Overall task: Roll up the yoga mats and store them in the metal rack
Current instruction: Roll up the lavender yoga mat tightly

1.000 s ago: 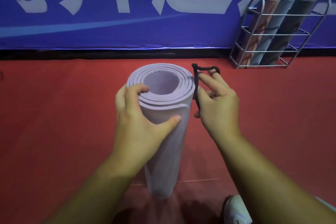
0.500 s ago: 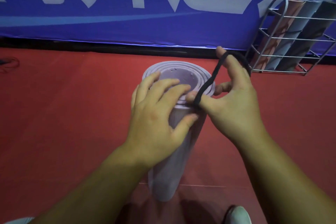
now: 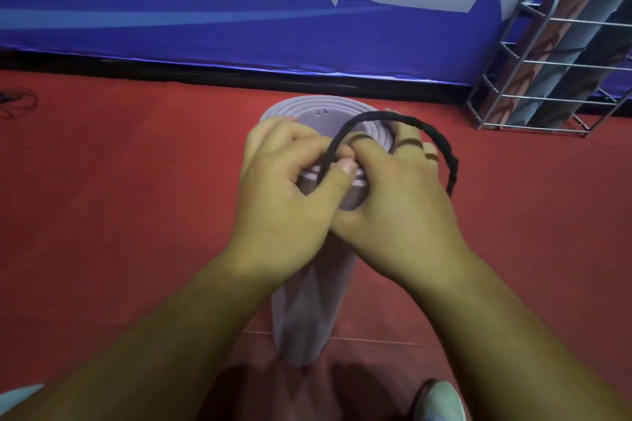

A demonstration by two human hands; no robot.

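A rolled lilac yoga mat (image 3: 304, 311) stands on end on the red floor, its spiral top partly hidden by both hands. A black elastic band (image 3: 431, 137) arches over the roll's top. My left hand (image 3: 290, 195) pinches the band's left side between thumb and fingers above the roll's near rim. My right hand (image 3: 393, 208) has its fingers hooked inside the band, stretching it to the right. The metal rack (image 3: 506, 55) leans against the wall at the far right and holds three rolled mats.
A blue banner (image 3: 239, 10) with white lettering runs along the back wall above a black skirting. A dark cord (image 3: 17, 102) lies on the floor at the far left. One white shoe (image 3: 441, 400) shows at the bottom right.
My left hand left the roll's top and took hold of the band. The band, held by my right hand alone before, is now stretched wider between both hands over the roll.
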